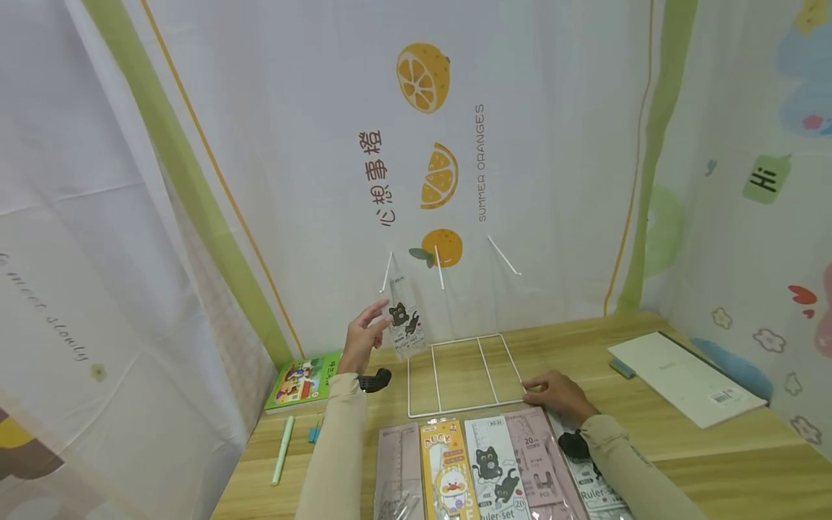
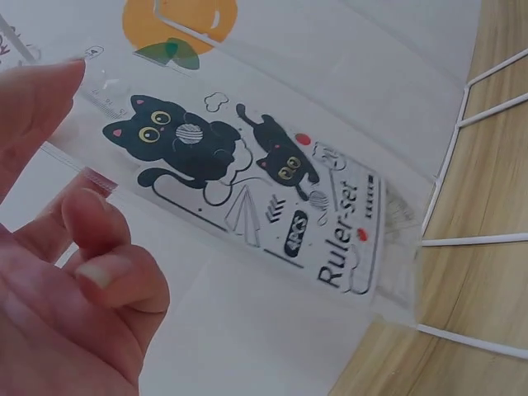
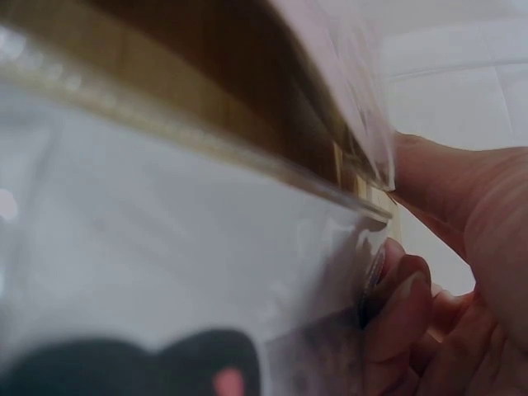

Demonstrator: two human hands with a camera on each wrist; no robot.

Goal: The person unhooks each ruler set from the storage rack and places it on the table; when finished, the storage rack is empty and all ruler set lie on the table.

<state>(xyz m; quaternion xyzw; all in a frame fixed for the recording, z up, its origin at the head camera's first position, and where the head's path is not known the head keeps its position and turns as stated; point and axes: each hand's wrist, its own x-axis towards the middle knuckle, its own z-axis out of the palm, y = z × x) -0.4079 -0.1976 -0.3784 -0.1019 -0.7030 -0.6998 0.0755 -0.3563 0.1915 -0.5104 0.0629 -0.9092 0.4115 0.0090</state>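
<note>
A clear ruler-set packet point(image 1: 406, 325) with black cats hangs upright, its top at the left prong point(image 1: 387, 271) of a white wire rack point(image 1: 457, 413). My left hand point(image 1: 365, 339) is beside the packet's left edge, fingers spread loosely. In the left wrist view, the fingertips point(image 2: 70, 78) are right at the edge of the packet point(image 2: 280, 190), with nothing pinched between them. My right hand point(image 1: 560, 396) grips the rack's front right corner. In the right wrist view, its fingers point(image 3: 404, 313) are curled, partly hidden behind blurred packets point(image 3: 165, 223).
In front of the rack lie a pink ruler packet point(image 1: 399, 458), a yellow duck packet point(image 1: 448, 473), a cat packet point(image 1: 497, 462) and others. A green book point(image 1: 304, 383), pen point(image 1: 282, 451) and blue clip point(image 1: 314, 435) are left. A white notebook point(image 1: 689, 379) and blue eraser-like block point(image 1: 622, 368) are right.
</note>
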